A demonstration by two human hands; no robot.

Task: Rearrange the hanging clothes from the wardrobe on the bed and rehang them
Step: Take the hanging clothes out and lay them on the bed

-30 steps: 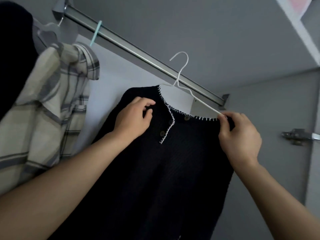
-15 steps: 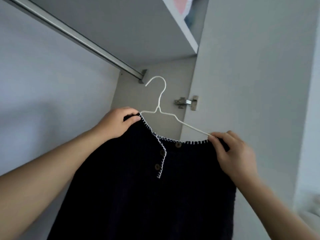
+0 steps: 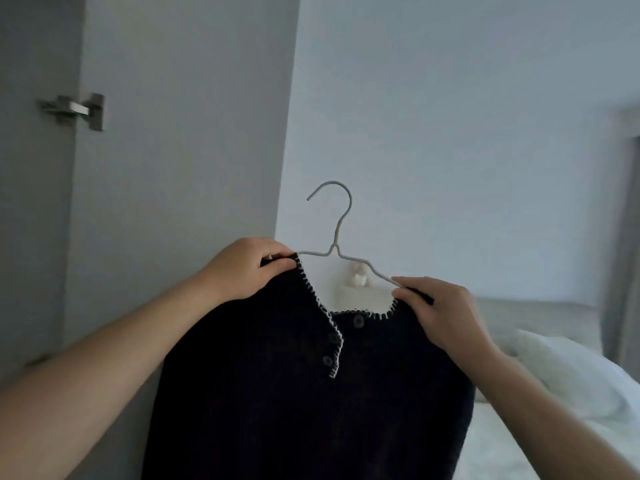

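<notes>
A black knit top (image 3: 304,403) with white stitched neckline and dark buttons hangs on a thin white wire hanger (image 3: 337,230), held up in the air in front of me. My left hand (image 3: 246,268) pinches the top's left shoulder over the hanger arm. My right hand (image 3: 440,310) grips the right shoulder and the hanger's other end. The hanger's hook is free, touching nothing. The bed (image 3: 561,382) with white bedding lies low at the right, behind the top.
The open wardrobe door (image 3: 180,133) with a metal hinge (image 3: 74,110) stands at the left. A pale wall (image 3: 450,116) fills the background. A small white object (image 3: 358,277) on the wall shows through the neckline. A curtain (image 3: 623,237) hangs at the far right.
The view swung right, away from the wardrobe rail and the plaid shirt, toward the bed. Both hands carried the black top on its hanger off the rail and out of the wardrobe.
</notes>
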